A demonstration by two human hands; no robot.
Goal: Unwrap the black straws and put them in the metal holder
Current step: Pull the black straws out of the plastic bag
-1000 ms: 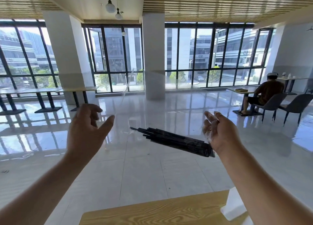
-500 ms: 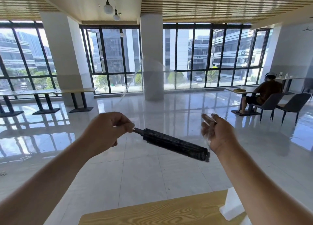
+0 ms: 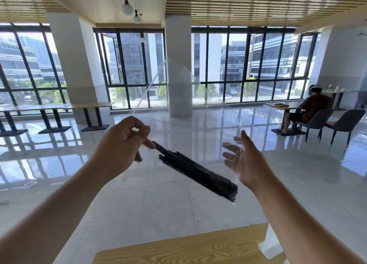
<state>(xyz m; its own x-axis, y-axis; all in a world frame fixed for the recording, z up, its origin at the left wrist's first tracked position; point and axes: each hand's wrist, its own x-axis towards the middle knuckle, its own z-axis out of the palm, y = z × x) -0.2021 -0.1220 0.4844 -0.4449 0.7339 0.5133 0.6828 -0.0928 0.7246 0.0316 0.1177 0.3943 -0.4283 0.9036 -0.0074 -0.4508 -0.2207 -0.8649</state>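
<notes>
- While the left hand (image 3: 122, 144) pinches the tip of one straw between thumb and curled fingers, the right hand (image 3: 248, 164) lies spread and relaxed. It grips nothing I can make out, and the clear wrap (image 3: 175, 81) is draped over its fingers (image 3: 230, 156).
- Straws (image 3: 196, 170): a black bundle slanting between the hands. Upper end at the left fingertips, lower end just beside the right wrist, apparently inside the wrap.
- Wrap stands in a loose flap above and between both hands, apparently open toward the left.
- Handling, as I judge it: straws are light, thin and stiff enough to draw lengthwise. They look smooth, so pulling one may drag its neighbours or spill the lot. Film looks slick and limp.
- Best hold: the protruding tips at the left hand, with the far end steadied at the right.
- Half a second earlier the left hand was already closed at that same end, and the flap stood lower. A second earlier that hand was open and off the bundle.
- Below the right forearm: table (image 3: 188, 248) edge. Holder not in view.
</notes>
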